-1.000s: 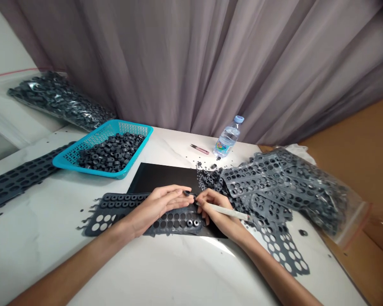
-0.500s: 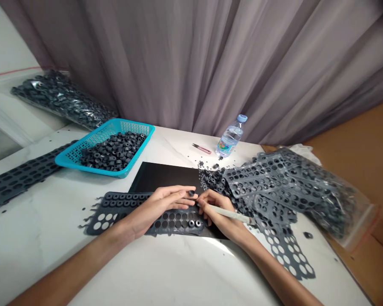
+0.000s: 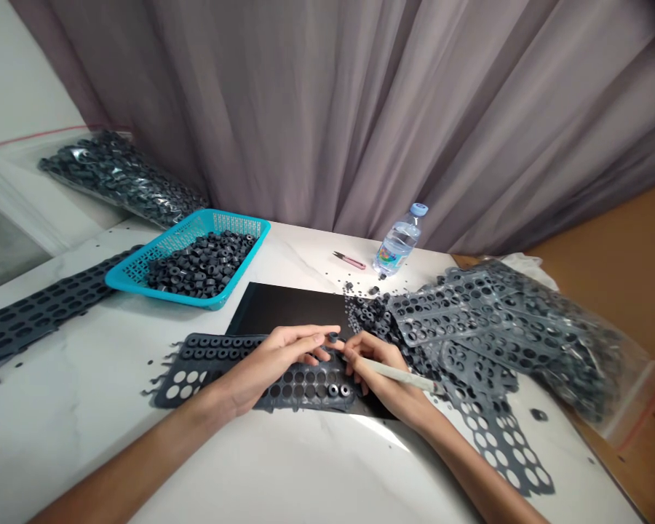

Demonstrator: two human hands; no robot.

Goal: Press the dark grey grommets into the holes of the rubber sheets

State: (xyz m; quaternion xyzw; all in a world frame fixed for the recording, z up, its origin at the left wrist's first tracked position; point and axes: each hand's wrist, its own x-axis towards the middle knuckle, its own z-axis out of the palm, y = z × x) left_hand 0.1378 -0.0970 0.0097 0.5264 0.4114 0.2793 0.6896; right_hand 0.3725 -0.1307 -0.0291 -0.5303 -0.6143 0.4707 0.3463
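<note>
Between the fingertips of my left hand is a small black rubber ring. My right hand is closed round a pale pen-like tool, its tip end close to the ring and hidden by my fingers. Below both hands lies a dark rubber sheet with rows of round holes; several rings still sit in its upper rows and two at its lower right. The sheet rests partly on a black mat.
A blue basket of loose rings stands at the left, with a filled plastic bag behind it. Pink-handled snips and a water bottle lie and stand at the back. Punched sheets and a bag crowd the right.
The whole view has shifted slightly, so things appear a little further right and lower. My left fingers have curled somewhat; the ring and the tool remain in hand.
</note>
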